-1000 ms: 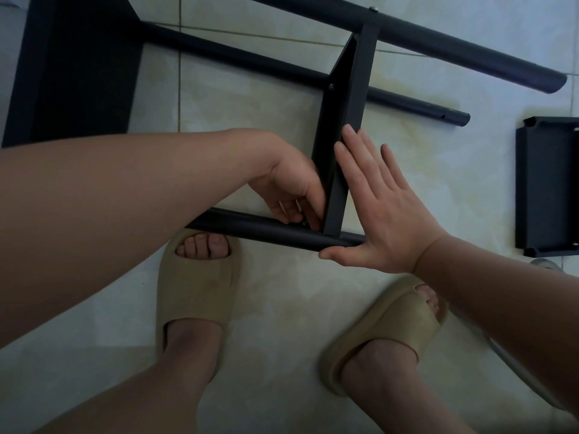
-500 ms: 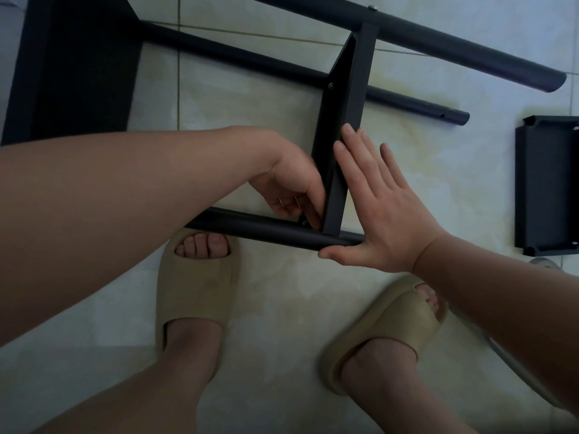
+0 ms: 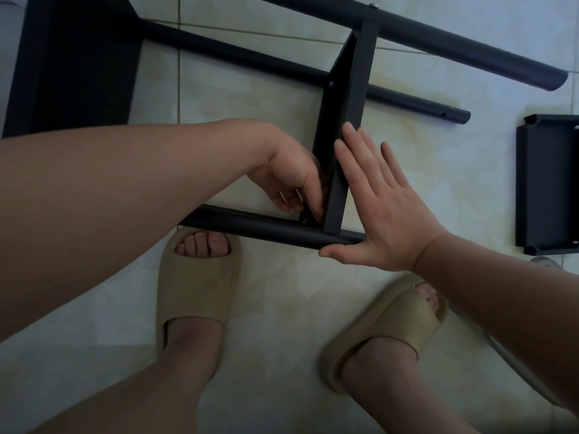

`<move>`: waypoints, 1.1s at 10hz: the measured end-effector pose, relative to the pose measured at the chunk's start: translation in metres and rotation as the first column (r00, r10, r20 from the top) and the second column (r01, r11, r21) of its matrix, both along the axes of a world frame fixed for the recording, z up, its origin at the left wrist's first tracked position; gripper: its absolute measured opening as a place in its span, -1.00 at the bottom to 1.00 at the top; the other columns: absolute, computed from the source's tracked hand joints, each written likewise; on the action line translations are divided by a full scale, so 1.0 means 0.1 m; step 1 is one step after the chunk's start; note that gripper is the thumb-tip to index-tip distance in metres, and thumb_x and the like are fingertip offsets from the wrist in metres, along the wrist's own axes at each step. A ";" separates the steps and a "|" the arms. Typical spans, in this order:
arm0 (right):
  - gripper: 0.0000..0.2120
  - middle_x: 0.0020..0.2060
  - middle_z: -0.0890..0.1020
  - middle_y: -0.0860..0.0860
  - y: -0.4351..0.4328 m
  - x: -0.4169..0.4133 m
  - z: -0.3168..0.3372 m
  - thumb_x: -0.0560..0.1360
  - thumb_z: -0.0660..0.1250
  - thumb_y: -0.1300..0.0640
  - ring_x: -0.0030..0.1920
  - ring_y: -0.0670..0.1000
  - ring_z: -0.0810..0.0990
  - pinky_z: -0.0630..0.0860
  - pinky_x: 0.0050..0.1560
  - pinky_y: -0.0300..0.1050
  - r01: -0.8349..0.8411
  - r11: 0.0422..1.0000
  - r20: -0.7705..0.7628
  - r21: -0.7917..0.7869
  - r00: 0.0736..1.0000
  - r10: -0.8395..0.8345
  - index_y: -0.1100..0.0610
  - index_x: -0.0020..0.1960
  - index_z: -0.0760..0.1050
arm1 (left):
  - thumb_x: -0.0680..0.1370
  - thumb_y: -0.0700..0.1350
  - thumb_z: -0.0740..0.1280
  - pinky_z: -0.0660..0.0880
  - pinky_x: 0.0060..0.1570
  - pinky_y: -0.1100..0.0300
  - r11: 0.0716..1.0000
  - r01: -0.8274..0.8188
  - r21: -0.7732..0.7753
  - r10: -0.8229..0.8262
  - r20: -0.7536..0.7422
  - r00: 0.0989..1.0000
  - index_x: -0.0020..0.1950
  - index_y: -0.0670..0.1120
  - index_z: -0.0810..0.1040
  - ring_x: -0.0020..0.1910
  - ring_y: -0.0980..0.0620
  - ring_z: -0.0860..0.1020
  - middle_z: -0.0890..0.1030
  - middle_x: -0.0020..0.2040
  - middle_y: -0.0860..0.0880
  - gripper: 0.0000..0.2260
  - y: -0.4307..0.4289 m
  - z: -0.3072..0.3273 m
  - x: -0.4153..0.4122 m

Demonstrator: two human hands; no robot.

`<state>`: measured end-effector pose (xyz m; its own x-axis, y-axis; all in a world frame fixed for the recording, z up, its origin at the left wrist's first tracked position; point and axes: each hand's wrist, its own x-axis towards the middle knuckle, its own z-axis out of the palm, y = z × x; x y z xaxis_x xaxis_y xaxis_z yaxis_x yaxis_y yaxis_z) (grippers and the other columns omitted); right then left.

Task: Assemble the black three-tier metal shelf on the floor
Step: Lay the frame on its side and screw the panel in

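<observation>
Shelf frame (image 3: pixel 78 64) on its side on floor (image 3: pixel 282 292).
L hand (image 3: pixel 291 183) curled at tier panel (image 3: pixel 344 120) / near pole (image 3: pixel 250 223) joint, can't tell if gripping; R hand (image 3: pixel 382 208) flat, open, pressing panel's other face. Spare tier (image 3: pixel 545 183) on floor, right.

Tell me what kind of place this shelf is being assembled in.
Most likely a room in a home: pale glazed floor tiles with grout lines, beige slippers on the person's feet, and a loose shelf tray lying straight on the floor.

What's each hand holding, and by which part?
Right hand holds nothing: its flat palm presses the shelf tier. Left hand curls fingers at the tier corner by the near pole; any grip is hidden.
</observation>
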<state>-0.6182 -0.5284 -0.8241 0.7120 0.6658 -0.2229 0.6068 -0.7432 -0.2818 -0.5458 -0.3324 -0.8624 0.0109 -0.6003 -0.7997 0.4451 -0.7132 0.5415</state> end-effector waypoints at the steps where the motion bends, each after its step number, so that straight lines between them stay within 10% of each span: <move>1: 0.18 0.64 -0.08 0.21 0.00 0.00 0.00 0.40 0.17 -0.55 0.64 0.19 -0.14 -0.02 0.59 0.32 -0.001 1.000 -0.003 -0.005 1.000 0.001 0.29 0.64 -0.08 | 0.53 -0.17 0.43 0.44 -0.09 0.21 1.000 -0.005 0.006 0.005 -0.017 1.000 -0.03 -0.04 0.66 -0.30 0.11 0.46 0.66 -0.15 0.04 -0.93 -0.01 -0.01 -0.02; 11: 0.18 0.64 -0.09 0.21 0.00 -0.01 -0.01 0.41 0.17 -0.55 0.64 0.19 -0.15 -0.03 0.59 0.30 -0.003 1.000 -0.001 -0.003 1.000 0.003 0.30 0.64 -0.08 | 0.52 -0.34 0.39 0.44 -0.20 0.27 0.994 -0.102 -0.026 0.100 -0.066 0.993 -0.16 -0.11 0.62 -0.34 0.10 0.46 0.59 -0.33 0.01 -0.85 -0.05 -0.03 -0.11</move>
